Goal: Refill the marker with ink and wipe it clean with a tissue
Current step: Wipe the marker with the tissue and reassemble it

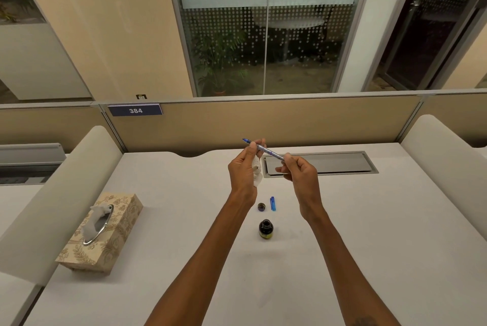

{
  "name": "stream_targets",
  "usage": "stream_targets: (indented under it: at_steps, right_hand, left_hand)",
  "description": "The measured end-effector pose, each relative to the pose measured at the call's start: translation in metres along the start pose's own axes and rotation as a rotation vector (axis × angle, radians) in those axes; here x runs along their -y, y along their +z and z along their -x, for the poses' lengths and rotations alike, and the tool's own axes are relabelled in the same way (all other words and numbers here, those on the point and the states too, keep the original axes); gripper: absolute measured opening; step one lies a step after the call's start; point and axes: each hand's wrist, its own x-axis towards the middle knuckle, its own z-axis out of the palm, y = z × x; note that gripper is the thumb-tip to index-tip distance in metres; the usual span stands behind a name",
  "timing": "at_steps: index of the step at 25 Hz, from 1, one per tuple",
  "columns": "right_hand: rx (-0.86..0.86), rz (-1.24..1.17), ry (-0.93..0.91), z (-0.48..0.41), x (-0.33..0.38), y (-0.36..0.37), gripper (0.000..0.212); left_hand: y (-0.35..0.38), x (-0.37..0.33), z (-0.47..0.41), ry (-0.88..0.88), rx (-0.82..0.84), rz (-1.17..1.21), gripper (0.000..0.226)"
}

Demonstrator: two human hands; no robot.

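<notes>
Both hands hold the blue marker up above the white desk, its blue tip pointing up and to the left. My left hand pinches it near the tip and also holds a crumpled white tissue in its palm. My right hand grips the marker's rear end. Below them on the desk stands the dark ink bottle, uncapped. Its small dark cap and the marker's blue cap lie side by side just beyond the bottle.
A patterned tissue box with a tissue sticking out sits at the left on the desk. A grey cable hatch lies behind the hands. Padded dividers flank the desk, and a beige partition closes the back.
</notes>
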Motion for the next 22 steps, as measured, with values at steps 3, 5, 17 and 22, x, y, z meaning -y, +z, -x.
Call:
stream_targets:
  at_steps: [3, 5, 17, 22]
  right_hand:
    - [-0.019, 0.089, 0.012, -0.002, 0.0, 0.004, 0.025]
    - [-0.037, 0.129, 0.014, -0.005, -0.001, 0.006, 0.029]
    - [0.236, 0.157, 0.021, -0.007, 0.002, -0.01, 0.024]
    - [0.299, 0.305, -0.077, -0.011, 0.004, -0.016, 0.023]
  left_hand:
    - [0.003, 0.002, 0.002, 0.028, -0.003, -0.056, 0.019]
    - [0.003, 0.004, 0.001, 0.047, 0.006, -0.091, 0.02]
    - [-0.006, 0.003, -0.009, -0.023, 0.035, -0.041, 0.021]
    - [-0.009, 0.012, -0.003, -0.06, 0.074, -0.115, 0.03]
